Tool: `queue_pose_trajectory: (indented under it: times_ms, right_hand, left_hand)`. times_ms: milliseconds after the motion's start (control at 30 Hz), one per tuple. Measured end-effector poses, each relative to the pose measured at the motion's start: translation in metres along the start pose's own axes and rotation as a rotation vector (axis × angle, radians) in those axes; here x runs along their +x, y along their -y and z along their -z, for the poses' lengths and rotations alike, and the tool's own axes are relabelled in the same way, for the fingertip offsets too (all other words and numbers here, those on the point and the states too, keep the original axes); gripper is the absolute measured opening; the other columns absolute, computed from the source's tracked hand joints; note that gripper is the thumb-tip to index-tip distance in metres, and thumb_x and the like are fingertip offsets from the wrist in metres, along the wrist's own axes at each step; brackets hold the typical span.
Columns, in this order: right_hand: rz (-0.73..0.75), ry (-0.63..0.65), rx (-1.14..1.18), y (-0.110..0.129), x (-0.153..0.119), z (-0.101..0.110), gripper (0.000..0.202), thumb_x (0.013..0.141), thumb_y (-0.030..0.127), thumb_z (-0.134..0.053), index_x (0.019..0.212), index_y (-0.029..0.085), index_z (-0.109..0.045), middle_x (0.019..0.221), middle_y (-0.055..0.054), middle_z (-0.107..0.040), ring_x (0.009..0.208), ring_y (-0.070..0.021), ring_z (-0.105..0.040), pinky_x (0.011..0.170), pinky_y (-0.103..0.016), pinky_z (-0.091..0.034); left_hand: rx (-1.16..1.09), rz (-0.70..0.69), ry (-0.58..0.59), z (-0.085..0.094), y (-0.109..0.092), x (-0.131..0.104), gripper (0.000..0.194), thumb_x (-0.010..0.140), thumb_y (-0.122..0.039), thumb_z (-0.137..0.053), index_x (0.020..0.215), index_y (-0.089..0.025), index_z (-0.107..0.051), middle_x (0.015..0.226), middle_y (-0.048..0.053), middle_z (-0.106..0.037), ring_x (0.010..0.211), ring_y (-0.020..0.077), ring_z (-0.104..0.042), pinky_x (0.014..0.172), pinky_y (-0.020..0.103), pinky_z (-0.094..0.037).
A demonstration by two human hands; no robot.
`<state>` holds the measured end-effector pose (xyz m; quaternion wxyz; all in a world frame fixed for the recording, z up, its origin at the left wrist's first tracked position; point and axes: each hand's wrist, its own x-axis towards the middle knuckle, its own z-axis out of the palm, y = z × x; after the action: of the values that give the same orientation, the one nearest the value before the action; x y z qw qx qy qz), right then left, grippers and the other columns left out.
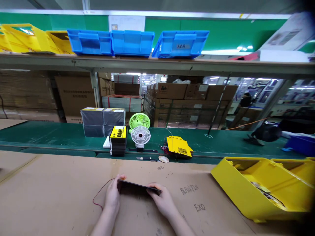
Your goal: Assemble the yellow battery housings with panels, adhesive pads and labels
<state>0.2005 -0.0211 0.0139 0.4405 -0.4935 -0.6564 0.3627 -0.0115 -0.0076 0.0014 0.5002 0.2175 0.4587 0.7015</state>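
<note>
Between my two hands is a thin, dark, flat card (139,186), tilted so that I see it nearly edge-on. My left hand (113,195) is closed on its left end, with the fingertips at the top edge. At the other end, my right hand (163,200) pinches the corner between thumb and fingers. A dark red cord (96,198) loops out beside my left hand; where it joins is hidden. Beneath lies a brown cardboard sheet (81,183) with handwritten marks. The card's far face is out of sight.
A yellow bin (236,190) with small parts stands at the right. Behind the cardboard, a green bench (61,139) bears yellow cards (178,146), a white fan (140,136), a green fan (139,120), a black-and-yellow stack (118,141) and grey boxes (93,121). Blue bins (133,44) line the shelf.
</note>
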Motion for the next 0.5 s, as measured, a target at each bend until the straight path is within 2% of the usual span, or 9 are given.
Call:
queue_pose_trajectory:
  times_ms: [133,500]
  right_hand:
    - [0.000,0.009,0.003,0.0006,-0.0004,0.0001,0.023,0.076,0.040,-0.061,0.083,0.019,-0.070,0.088,-0.006,-0.069,0.087,-0.0231,-0.061,0.083,-0.034,-0.046]
    - [-0.013,0.001,-0.005,-0.0028,0.0011,0.0008,0.021,0.076,0.037,-0.061,0.082,0.019,-0.069,0.089,-0.005,-0.069,0.088,-0.0222,-0.062,0.083,-0.032,-0.045]
  left_hand:
    - [-0.003,0.035,0.070,0.0030,0.0035,0.0037,0.035,0.066,-0.044,-0.066,0.079,-0.013,-0.072,0.089,0.011,-0.072,0.105,0.0284,-0.059,0.100,0.042,-0.037]
    - [-0.001,0.043,0.088,0.0046,0.0047,0.0043,0.035,0.066,-0.045,-0.066,0.081,-0.013,-0.072,0.090,0.010,-0.072,0.107,0.0280,-0.057,0.101,0.042,-0.036]
